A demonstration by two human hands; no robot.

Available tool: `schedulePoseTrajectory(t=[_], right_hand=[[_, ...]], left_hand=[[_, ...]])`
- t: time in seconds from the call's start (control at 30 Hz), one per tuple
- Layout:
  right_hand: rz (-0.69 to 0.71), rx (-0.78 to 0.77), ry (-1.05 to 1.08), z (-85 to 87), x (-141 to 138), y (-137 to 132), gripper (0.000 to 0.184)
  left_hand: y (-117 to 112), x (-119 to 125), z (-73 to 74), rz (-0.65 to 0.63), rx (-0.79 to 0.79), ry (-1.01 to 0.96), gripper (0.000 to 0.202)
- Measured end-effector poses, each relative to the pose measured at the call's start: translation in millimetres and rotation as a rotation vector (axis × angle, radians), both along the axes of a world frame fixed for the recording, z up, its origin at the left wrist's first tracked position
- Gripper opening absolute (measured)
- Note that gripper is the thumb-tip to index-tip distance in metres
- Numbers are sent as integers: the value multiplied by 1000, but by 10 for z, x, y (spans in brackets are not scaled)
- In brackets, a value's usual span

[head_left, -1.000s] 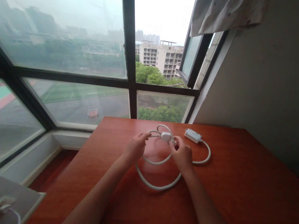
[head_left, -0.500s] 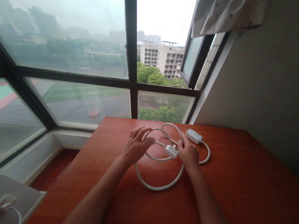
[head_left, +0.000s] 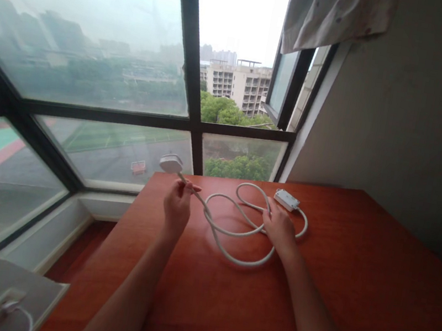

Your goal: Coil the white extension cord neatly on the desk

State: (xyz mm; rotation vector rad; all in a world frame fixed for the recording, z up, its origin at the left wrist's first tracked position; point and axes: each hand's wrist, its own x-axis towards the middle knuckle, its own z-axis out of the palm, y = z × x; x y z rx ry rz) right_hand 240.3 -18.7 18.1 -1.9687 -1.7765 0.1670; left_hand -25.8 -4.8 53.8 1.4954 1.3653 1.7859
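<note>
A white cable (head_left: 236, 229) lies in loops on the red-brown table (head_left: 353, 287). My left hand (head_left: 176, 206) is closed on the cable near one end and holds it up, so the white plug (head_left: 171, 163) hangs in the air over the table's far left corner. My right hand (head_left: 280, 231) rests on the loops at the table, fingers curled on the cable. A small white box (head_left: 286, 199) at the cable's other end lies just beyond my right hand.
A large window with dark frames (head_left: 194, 72) stands behind the table. A grey wall (head_left: 413, 117) borders the right side. A cloth (head_left: 337, 13) hangs at the top. At the lower left a white cord rests on a grey ledge (head_left: 0, 309).
My left hand took the plug end and lifted it up and to the left, drawing the cable out. My right hand let the plug go and settled on the loops.
</note>
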Motion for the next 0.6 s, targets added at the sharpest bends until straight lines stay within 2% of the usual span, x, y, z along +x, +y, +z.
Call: schedulePoseTrajectory(t=[0.1, 0.2, 0.3, 0.43, 0.6], right_hand=[[21, 39, 23, -26, 12, 22, 46], [29, 84, 45, -54, 17, 45, 46], [2, 86, 64, -61, 32, 61, 45], [-60, -21, 73, -32, 74, 70, 39], [-113, -136, -24, 16, 122, 54, 35]], left_hand=[[105, -244, 57, 39, 14, -287, 26], [179, -589, 114, 228, 36, -413, 25], [180, -984, 177, 469, 15, -485, 15], [103, -1429, 210, 718, -3, -549, 6], [85, -1670, 128, 839, -5, -506, 11]])
